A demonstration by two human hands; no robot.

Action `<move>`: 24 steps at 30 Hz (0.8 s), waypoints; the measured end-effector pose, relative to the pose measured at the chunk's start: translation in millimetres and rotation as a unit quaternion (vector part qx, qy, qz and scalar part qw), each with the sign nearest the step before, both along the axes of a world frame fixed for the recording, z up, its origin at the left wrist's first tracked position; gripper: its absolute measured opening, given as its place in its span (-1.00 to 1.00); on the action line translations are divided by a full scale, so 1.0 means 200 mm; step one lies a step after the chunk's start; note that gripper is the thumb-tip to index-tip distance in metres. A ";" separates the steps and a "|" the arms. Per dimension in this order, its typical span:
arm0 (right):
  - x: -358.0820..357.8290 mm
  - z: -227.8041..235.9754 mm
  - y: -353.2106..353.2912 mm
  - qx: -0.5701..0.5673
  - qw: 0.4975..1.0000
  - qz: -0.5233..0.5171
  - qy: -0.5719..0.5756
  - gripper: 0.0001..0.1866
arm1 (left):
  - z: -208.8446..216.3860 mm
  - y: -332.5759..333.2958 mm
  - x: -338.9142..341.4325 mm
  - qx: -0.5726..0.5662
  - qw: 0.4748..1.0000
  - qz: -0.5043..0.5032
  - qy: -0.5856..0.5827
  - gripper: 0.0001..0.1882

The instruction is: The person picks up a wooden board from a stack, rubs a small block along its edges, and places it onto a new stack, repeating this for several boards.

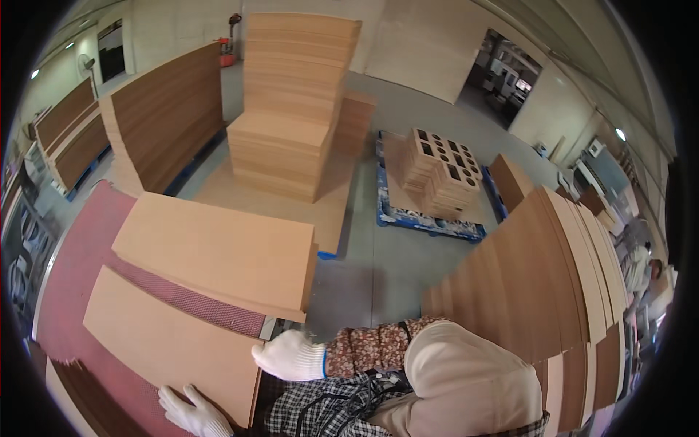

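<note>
Both my hands wear white knit gloves. My left hand [193, 411] rests on the near edge of a flat tan fibreboard panel [171, 328], its fingers apart and stretched out. At that panel's right end is my right hand [291, 357], fingers curled in closely beside the corner. What those fingers hold, if anything, is hidden. The panel lies on a red textured table surface [73, 240]. Behind it, across a strip of that surface, lies a second stack of tan panels [218, 247].
Tall board stacks [284, 131] stand beyond the table, with more upright boards [167, 116] to the left. A blue pallet [429, 226] carries cut panels with holes [444, 167]. Close on my right rises a large board stack [517, 291]. Another person [639, 266] is at far right.
</note>
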State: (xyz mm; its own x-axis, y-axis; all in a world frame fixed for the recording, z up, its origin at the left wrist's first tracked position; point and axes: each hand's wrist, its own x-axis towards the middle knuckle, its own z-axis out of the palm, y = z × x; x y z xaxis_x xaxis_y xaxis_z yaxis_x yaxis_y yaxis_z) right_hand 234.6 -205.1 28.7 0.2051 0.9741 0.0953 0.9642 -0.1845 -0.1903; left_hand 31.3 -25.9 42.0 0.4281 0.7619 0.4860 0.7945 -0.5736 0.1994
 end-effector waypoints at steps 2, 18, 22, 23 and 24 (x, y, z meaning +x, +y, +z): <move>0.02 0.00 0.07 0.007 1.000 -0.014 0.015 -0.78 | 0.01 0.00 0.03 -0.006 1.000 -0.006 0.000 -0.45; -0.03 0.05 0.23 0.067 0.997 -0.013 0.024 -0.83 | -0.04 0.12 -0.02 -0.114 0.987 0.000 -0.113 -0.46; -0.09 0.09 0.31 0.016 0.997 -0.008 -0.070 -0.89 | -0.15 0.08 -0.08 -0.011 0.997 0.034 -0.067 -0.50; -0.09 0.11 0.31 0.002 0.999 -0.013 -0.045 -0.89 | -0.15 0.09 -0.07 -0.058 0.990 0.028 -0.122 -0.47; -0.11 0.11 0.28 0.011 0.997 0.007 -0.075 -0.86 | -0.08 0.07 -0.06 -0.086 0.990 0.034 -0.109 -0.45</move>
